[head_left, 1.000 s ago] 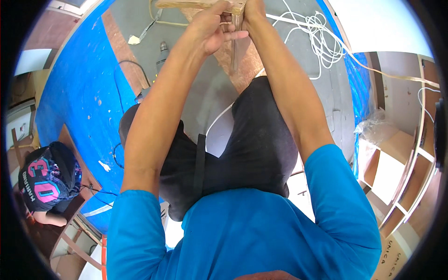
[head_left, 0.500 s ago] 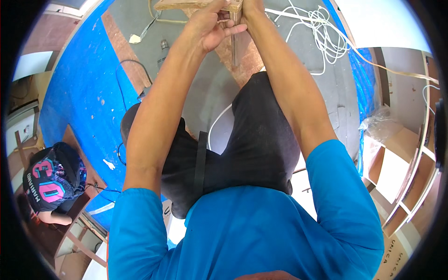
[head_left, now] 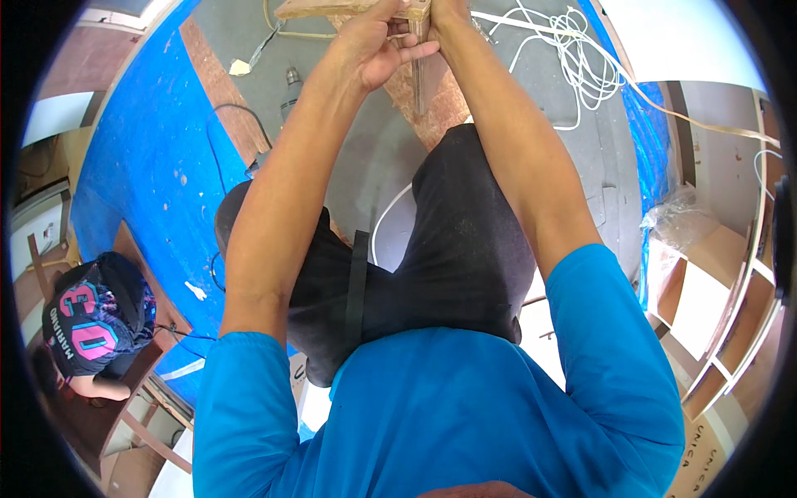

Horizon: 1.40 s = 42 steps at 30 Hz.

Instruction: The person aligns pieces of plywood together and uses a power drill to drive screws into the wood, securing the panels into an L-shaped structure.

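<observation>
At the top edge of the view, my left hand (head_left: 378, 51) is closed on a wooden frame piece (head_left: 328, 8). Its thumb lies along the top and some fingers curl underneath, while one finger stretches toward my right wrist. A narrow wooden leg (head_left: 420, 79) runs down toward me from the piece's corner. My right hand (head_left: 449, 17) is against the right side of that corner; its fingers are hidden or cut off by the picture's edge, so its grip cannot be made out.
A power drill (head_left: 291, 87) lies partly behind my left forearm. Coiled white cable (head_left: 585, 70) spreads over the grey floor at right. Blue sheeting (head_left: 137, 158) covers the left floor. A co-worker (head_left: 100, 319) bends at far left; shelving (head_left: 730, 349) stands at right.
Both hands stay at the wooden corner with almost no movement. The view has shifted very slightly.
</observation>
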Available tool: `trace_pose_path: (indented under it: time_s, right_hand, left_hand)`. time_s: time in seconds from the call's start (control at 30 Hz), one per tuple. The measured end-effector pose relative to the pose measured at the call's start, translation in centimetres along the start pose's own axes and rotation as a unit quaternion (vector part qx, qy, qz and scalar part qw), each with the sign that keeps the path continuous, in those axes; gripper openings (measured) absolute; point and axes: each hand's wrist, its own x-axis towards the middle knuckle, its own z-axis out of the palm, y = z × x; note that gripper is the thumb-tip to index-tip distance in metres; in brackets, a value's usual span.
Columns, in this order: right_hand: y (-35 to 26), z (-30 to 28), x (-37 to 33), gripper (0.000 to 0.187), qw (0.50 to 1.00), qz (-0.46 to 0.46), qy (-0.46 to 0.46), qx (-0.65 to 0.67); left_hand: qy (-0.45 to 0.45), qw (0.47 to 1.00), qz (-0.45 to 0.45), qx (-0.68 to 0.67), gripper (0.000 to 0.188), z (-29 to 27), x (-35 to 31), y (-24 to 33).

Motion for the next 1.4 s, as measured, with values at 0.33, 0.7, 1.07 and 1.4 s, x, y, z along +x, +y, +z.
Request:
trace_pose_path:
  time_s: [0.33,0.7,1.07,1.4]
  right_hand:
    - [-0.1,-0.2,-0.3,0.054,0.999,-0.023,-0.001,-0.022]
    - [0.2,-0.6,0.7,0.069,0.952,-0.083,0.135,-0.262]
    - [0.8,-1.1,1.1,0.067,0.962,-0.086,0.114,-0.232]
    - [1.5,-1.1,1.6,0.054,0.998,0.033,-0.005,0.048]
  left_hand:
    - [-0.003,1.000,-0.010,-0.009,0.021,-0.1,-0.3,0.1]
    - [0.045,0.998,0.018,0.027,0.021,0.9,-1.6,0.2]
    - [0.066,0.998,0.011,0.008,0.017,0.6,-1.1,-0.2]
    - [0.097,0.995,0.019,0.027,0.018,1.8,-1.3,-0.5]
